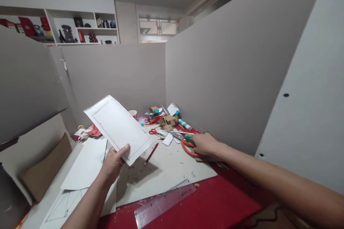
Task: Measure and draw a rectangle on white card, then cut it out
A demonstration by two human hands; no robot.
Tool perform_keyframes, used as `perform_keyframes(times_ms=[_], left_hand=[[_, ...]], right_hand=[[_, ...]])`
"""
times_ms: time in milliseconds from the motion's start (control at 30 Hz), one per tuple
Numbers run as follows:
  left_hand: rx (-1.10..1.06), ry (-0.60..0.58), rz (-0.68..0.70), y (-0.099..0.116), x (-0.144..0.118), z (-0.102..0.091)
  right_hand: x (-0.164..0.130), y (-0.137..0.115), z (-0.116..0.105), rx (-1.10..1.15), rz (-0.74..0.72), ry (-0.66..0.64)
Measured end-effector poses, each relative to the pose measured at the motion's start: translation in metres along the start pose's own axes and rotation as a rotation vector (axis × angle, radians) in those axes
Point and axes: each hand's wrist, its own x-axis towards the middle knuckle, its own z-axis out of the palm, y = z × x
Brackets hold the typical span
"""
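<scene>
My left hand [114,162] grips the near corner of a white card sheet [118,127] with a pencilled rectangle on it, lifted and tilted above the table. My right hand [204,144] reaches far right and closes around the orange handles of a pair of scissors [185,142] that lie on the table, blades pointing left. A red pencil [151,154] lies on the white board [166,171] just under the lifted sheet.
A clear ruler [163,204] lies at the near edge on the red table cover [220,204]. More white sheets [86,164] are stacked at left. A second small pair of red scissors [155,132], a paper cup [132,113], a glue stick [185,124] and cardboard scraps crowd the back. Grey partition walls enclose the table.
</scene>
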Motion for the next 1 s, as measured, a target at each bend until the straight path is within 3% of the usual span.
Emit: perform_keyframes(times_ms=[133, 300, 400, 500, 700, 833, 1000], left_hand=[[-0.018, 0.05, 0.001, 0.006, -0.001, -0.003], [0.013, 0.103, 0.008, 0.01, -0.002, -0.004], [0.046, 0.095, 0.033, 0.011, -0.005, -0.002], [0.069, 0.084, 0.054, 0.009, -0.008, 0.003], [0.034, 0.056, 0.122, 0.002, -0.022, 0.031], [0.057, 0.054, 0.133, 0.001, -0.033, 0.046], [0.089, 0.079, 0.135, 0.0, -0.039, 0.054]], right_hand=[[-0.007, -0.001, -0.015, 0.041, 0.062, -0.127], [-0.03, -0.007, -0.024, 0.332, 0.059, 0.037], [-0.042, -0.03, -0.019, 0.669, -0.024, 0.129], [-0.054, -0.069, -0.013, 1.007, -0.094, 0.153], [-0.063, -0.146, -0.016, 1.462, -0.254, 0.215], [-0.06, -0.164, -0.023, 1.594, -0.331, 0.316], [-0.056, -0.163, -0.031, 1.64, -0.377, 0.375]])
